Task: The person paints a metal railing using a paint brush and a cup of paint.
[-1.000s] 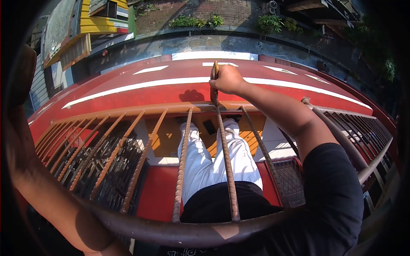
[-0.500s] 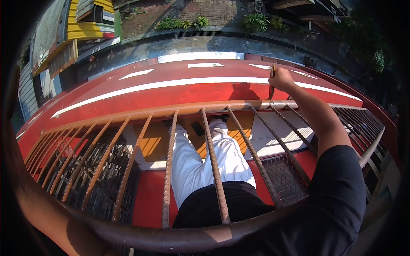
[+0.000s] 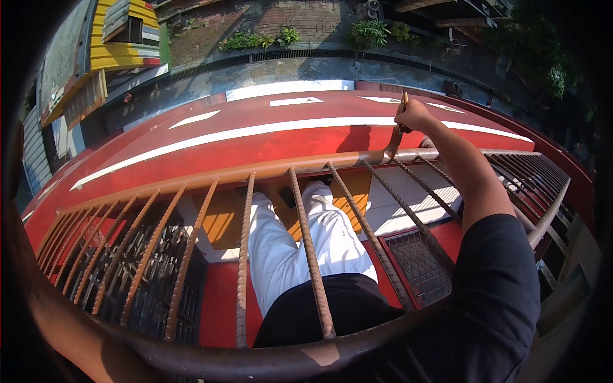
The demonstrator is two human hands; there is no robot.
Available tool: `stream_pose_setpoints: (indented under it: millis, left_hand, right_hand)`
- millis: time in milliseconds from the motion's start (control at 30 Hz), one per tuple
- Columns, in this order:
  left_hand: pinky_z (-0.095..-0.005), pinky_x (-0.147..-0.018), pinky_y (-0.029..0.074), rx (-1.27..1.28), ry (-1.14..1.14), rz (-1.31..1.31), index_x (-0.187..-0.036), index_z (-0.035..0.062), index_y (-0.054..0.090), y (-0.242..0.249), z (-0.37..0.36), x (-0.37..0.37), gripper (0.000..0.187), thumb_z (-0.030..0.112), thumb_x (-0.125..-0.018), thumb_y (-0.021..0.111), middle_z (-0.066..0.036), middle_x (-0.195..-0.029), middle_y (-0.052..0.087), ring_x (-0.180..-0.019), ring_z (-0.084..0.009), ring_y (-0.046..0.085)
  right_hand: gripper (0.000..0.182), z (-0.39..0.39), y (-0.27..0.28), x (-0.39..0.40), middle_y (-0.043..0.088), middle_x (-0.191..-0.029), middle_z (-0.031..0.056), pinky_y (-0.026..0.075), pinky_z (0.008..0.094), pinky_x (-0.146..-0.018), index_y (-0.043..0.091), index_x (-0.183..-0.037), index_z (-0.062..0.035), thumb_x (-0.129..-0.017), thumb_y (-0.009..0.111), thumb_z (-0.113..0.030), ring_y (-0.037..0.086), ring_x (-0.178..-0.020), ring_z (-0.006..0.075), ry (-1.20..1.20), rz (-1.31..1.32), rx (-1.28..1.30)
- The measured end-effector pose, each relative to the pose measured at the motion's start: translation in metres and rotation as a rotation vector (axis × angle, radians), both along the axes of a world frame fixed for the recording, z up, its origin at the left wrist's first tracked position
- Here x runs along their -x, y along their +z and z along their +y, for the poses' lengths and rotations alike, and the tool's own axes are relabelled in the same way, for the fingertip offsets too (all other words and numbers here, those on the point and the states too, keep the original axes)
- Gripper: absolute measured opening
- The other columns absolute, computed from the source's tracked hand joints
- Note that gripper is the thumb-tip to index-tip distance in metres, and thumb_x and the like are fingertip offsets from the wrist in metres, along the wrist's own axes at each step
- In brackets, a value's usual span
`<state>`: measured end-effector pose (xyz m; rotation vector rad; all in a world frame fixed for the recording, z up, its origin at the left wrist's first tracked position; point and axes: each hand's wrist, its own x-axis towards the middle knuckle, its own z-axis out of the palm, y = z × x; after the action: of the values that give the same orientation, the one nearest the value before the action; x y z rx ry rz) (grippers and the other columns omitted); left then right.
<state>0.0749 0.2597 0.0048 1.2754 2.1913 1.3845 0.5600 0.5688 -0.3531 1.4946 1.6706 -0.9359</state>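
Observation:
My right hand [image 3: 415, 117] is wrapped round the handle of a paintbrush [image 3: 394, 142], whose bristles touch the upper metal rail [image 3: 319, 162]. The rail is orange-brown on its left stretch and duller brown-grey towards the right. Twisted metal bars [image 3: 309, 249] run from it down to a thick brown pipe [image 3: 255, 359] across the front of my body. At the left edge my left forearm [image 3: 83, 332] reaches up into shadow; the left hand itself cannot be made out.
Beyond the rail lies a red ledge [image 3: 255, 136] with white markings. Below the bars are my legs in white trousers [image 3: 332, 236], a wire mesh panel [image 3: 418, 265] and an orange surface [image 3: 223, 220]. Plants [image 3: 370, 33] and a yellow structure [image 3: 128, 57] stand farther down.
My right hand and the brush have moved slightly left and tilted, with the bristles now lower left of the hand on the rail. The whole view has shifted a little.

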Motion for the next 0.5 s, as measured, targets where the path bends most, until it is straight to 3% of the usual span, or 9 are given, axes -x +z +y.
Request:
stream_pose_setpoints:
  millis: [100, 200, 367, 467, 500]
  left_hand:
    - [-0.0489, -0.104, 0.046, -0.014, 0.025, 0.010, -0.123, 0.0146, 0.057, -0.006, 0.002, -0.002, 0.060, 0.036, -0.076, 0.087, -0.003, -0.120, 0.059, -0.117, -0.0234, 0.055]
    - [-0.0492, -0.105, 0.045, -0.029, 0.022, 0.016, -0.124, 0.0144, 0.056, -0.007, 0.003, 0.001, 0.061, 0.036, -0.076, 0.087, -0.003, -0.121, 0.059, -0.118, -0.0237, 0.054]
    - [-0.0497, -0.106, 0.044, -0.029, 0.019, 0.025, -0.124, 0.0141, 0.056, -0.009, 0.003, 0.002, 0.062, 0.036, -0.075, 0.087, -0.003, -0.122, 0.059, -0.119, -0.0243, 0.054]
    - [-0.0500, -0.107, 0.043, -0.034, 0.024, 0.027, -0.125, 0.0139, 0.056, -0.007, 0.001, 0.002, 0.063, 0.036, -0.075, 0.087, -0.003, -0.122, 0.059, -0.120, -0.0247, 0.053]
    - [-0.0501, -0.108, 0.043, -0.035, 0.023, 0.027, -0.125, 0.0138, 0.056, -0.007, 0.001, 0.002, 0.063, 0.036, -0.075, 0.088, -0.003, -0.122, 0.059, -0.120, -0.0248, 0.053]
  right_hand:
    - [0.018, 0.017, 0.003, -0.013, 0.071, -0.080, 0.0141, 0.057, 0.0367, -0.066, 0.067, -0.086, 0.0010, -0.075, 0.075, -0.012, 0.072, -0.070, 0.0238, 0.266, -0.001, -0.071]
    - [0.016, -0.017, 0.002, 0.020, 0.071, -0.080, 0.0140, 0.056, 0.0373, -0.069, 0.067, -0.083, -0.0006, -0.075, 0.074, -0.013, 0.071, -0.076, 0.0247, 0.552, 0.032, -0.090]
    - [0.015, -0.070, 0.010, 0.074, 0.070, -0.080, 0.0127, 0.055, 0.0350, -0.071, 0.067, -0.084, -0.0008, -0.077, 0.074, -0.011, 0.069, -0.075, 0.0224, 0.346, 0.291, 0.120]
    - [0.014, -0.043, 0.006, 0.052, 0.070, -0.079, 0.0120, 0.058, 0.0331, -0.066, 0.066, -0.085, 0.0012, -0.079, 0.074, -0.010, 0.070, -0.072, 0.0209, -0.084, 0.322, 0.210]
    - [0.013, -0.029, 0.002, 0.035, 0.070, -0.078, 0.0119, 0.060, 0.0321, -0.061, 0.066, -0.085, 0.0029, -0.081, 0.073, -0.008, 0.070, -0.067, 0.0206, 0.054, 0.216, 0.133]
